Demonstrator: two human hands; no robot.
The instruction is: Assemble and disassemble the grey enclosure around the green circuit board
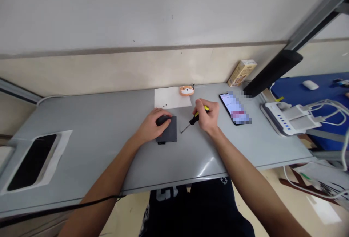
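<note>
You have two hands in view, both over a grey desk (89, 149), and one flat dark grey square block (171, 130) sits in front of you as your landmark. Your left hand (151, 126) rests on top of that block, fingers curved and partly closed over one dark rounded object (163, 120), which it covers too much for you to tell what it is. A small black piece (161, 142) shows at the block's near edge.

Your right hand (207, 115) is closed around the handle of one yellow-and-black screwdriver (194, 119), just right of the block. Its thin shaft slants down toward the block, with the tip just beside it and not touching.

Just behind the block lies one sheet of white paper (172, 98) with a few tiny black screws (164, 106) on it, too small to count exactly. One orange dog-faced figure (187, 90) sits at the paper's far edge.

Further right of the block are one phone (234, 109) with a blurred screen, one cardboard carton (242, 73) against the wall, and one white charging hub (286, 118) with cables. Beyond those, one white mouse (310, 85) lies on a blue surface (300, 98).
</note>
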